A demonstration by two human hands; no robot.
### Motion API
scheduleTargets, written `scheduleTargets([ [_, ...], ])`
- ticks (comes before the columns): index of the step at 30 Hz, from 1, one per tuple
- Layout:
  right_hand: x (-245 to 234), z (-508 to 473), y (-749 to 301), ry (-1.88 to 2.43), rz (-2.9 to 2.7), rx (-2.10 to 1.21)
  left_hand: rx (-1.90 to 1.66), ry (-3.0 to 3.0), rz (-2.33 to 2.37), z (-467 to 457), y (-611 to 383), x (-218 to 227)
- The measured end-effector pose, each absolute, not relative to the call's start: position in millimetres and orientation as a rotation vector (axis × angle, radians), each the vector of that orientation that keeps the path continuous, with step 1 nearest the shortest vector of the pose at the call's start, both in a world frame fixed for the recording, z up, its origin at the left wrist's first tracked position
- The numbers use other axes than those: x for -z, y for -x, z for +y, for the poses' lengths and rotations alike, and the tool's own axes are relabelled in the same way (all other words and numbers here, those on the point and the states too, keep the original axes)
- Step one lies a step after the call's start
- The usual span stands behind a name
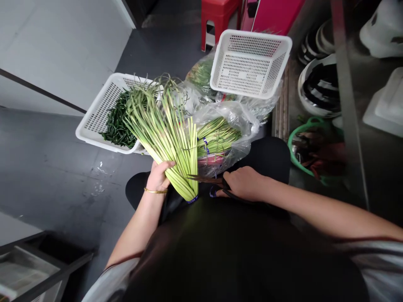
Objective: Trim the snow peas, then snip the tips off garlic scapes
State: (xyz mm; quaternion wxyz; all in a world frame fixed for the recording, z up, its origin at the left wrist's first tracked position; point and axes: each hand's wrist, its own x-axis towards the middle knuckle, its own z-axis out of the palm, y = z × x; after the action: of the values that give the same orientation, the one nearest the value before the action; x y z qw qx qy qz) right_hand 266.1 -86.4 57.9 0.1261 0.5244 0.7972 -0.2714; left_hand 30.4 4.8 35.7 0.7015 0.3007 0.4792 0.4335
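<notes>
My left hand (160, 176) is wrapped round a bunch of garlic scapes (171, 142), low on the stalks. A blue band (192, 200) ties the bunch at its lower end, and the thin curly tips fan out away from me. My right hand (241, 183) grips a pair of scissors (204, 179). Their dark blades lie against the right side of the bunch, above the band. Just beyond, a clear plastic bag (242, 113) holds more banded scapes (218, 136). A white basket (91, 115) with dark green cut pieces (121, 119) stands to the left, partly behind the tips.
A second white basket (245, 79) rests on filled plastic bags (201, 75) at the back. Behind it stands a red stool (217, 21). On the right, a metal shelf (349, 96) runs past a green basket (292, 147) and a white tub (302, 86).
</notes>
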Motion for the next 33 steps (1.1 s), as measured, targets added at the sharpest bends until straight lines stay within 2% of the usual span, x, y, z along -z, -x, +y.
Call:
scheduleTargets([
  [19, -55, -73, -240, -1.527, 2.246, 0.911, -1.07, -0.679, 1.097, -4, -22, -32],
  [33, -21, -86, -255, -1.573, 2.33, 0.966, -1.005, -0.673, 1.101, 4, -30, -29],
])
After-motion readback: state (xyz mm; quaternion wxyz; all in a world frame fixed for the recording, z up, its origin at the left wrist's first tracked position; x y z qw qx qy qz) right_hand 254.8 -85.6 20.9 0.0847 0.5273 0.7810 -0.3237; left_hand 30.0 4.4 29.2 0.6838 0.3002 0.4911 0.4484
